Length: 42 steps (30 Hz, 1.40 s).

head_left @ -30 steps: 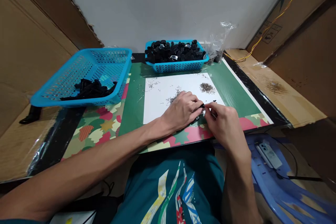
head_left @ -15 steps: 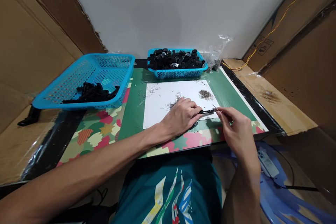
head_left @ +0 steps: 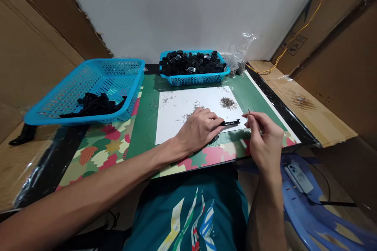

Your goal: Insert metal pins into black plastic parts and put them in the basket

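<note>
My left hand [head_left: 203, 127] rests over the front of a white sheet [head_left: 173, 123], its thumb and fingers closed on a slim black plastic part [head_left: 231, 122] whose free end sticks out to the right. Another black piece [head_left: 214, 139] lies partly under that hand. To the right of the part, and apart from it, my right hand [head_left: 265, 133] pinches a thin metal tool whose tip [head_left: 249, 111] shows above the fingers; its kind is hidden. On the sheet are a pile of small brownish metal pieces [head_left: 227, 103] and scattered silvery pins [head_left: 188, 115].
A blue basket [head_left: 194, 79] full of black parts stands at the back, beside plastic bags [head_left: 238, 60]. Another blue basket [head_left: 137, 94] with long black pieces is at left. Cardboard walls flank the table. A phone [head_left: 299, 177] lies on a blue stool [head_left: 306, 219] at right.
My right hand has drawn back to the right, away from the black part's end, and the thin tool has turned more upright. My left hand keeps its hold. The view has shifted slightly.
</note>
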Each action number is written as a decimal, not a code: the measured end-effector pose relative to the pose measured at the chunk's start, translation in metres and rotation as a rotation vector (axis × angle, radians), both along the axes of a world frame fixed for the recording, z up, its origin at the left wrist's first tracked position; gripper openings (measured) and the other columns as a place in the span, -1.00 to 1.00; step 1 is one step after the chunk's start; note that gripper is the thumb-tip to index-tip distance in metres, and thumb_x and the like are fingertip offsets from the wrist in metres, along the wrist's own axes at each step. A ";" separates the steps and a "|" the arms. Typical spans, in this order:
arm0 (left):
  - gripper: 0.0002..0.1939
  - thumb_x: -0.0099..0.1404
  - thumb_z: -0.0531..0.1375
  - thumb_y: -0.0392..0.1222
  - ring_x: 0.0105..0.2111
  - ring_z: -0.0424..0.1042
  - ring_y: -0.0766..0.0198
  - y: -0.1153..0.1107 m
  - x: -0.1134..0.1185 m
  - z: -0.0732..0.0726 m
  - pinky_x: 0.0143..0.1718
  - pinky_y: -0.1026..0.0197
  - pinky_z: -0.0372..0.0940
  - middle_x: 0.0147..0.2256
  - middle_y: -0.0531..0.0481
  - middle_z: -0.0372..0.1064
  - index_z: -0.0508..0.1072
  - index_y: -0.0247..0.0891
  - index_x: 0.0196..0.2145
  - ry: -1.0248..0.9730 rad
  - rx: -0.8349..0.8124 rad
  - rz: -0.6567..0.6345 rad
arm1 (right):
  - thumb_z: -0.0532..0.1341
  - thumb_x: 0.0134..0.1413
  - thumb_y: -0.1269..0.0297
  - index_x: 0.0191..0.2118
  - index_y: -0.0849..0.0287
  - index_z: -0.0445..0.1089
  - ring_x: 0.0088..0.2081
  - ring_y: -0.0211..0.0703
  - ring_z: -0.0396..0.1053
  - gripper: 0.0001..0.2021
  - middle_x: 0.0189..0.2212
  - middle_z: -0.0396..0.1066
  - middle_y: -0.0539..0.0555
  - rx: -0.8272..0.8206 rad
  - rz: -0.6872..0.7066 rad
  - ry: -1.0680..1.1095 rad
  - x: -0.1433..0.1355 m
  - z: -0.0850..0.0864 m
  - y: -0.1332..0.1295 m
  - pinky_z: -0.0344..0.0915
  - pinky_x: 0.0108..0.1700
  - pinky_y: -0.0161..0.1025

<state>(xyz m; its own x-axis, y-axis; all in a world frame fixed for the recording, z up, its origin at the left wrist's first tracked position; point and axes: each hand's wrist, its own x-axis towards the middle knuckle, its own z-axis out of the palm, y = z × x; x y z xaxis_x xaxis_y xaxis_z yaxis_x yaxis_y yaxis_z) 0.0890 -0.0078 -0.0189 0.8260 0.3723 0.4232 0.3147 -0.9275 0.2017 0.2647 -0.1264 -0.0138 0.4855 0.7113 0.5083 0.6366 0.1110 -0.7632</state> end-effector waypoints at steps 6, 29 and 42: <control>-0.83 0.53 0.26 -0.16 -0.19 0.51 0.13 0.000 0.000 -0.002 -0.15 0.06 0.19 -0.22 -0.04 0.61 0.62 -0.27 -0.08 -0.002 0.016 0.001 | 0.22 0.43 0.23 -0.20 0.12 0.58 -0.12 -0.05 0.49 -0.80 -0.19 0.50 0.11 0.089 0.028 -0.016 -0.001 0.001 0.003 0.40 -0.08 -0.13; -0.82 0.56 0.21 -0.18 -0.21 0.48 0.14 0.001 -0.002 -0.003 -0.14 0.08 0.18 -0.22 -0.06 0.59 0.60 -0.26 -0.14 -0.003 0.036 -0.039 | 0.32 0.34 0.18 -0.21 0.16 0.59 -0.36 -0.11 0.53 -0.82 -0.40 0.57 0.05 0.100 0.089 0.256 -0.007 -0.003 0.011 0.47 -0.23 -0.14; -0.84 0.55 0.23 -0.18 -0.21 0.49 0.14 0.001 -0.001 -0.004 -0.13 0.06 0.19 -0.22 -0.05 0.59 0.61 -0.27 -0.12 0.004 0.047 -0.050 | 0.39 0.26 0.18 -0.30 0.15 0.58 -0.38 -0.08 0.56 -0.84 -0.40 0.60 0.06 0.144 0.065 0.199 -0.007 0.000 0.015 0.52 -0.26 -0.11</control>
<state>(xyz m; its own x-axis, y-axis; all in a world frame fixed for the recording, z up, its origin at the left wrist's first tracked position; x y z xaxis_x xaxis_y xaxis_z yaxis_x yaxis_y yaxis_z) 0.0877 -0.0063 -0.0229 0.8446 0.3103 0.4363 0.2685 -0.9505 0.1561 0.2573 -0.1113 -0.0143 0.5417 0.6713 0.5058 0.4635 0.2634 -0.8460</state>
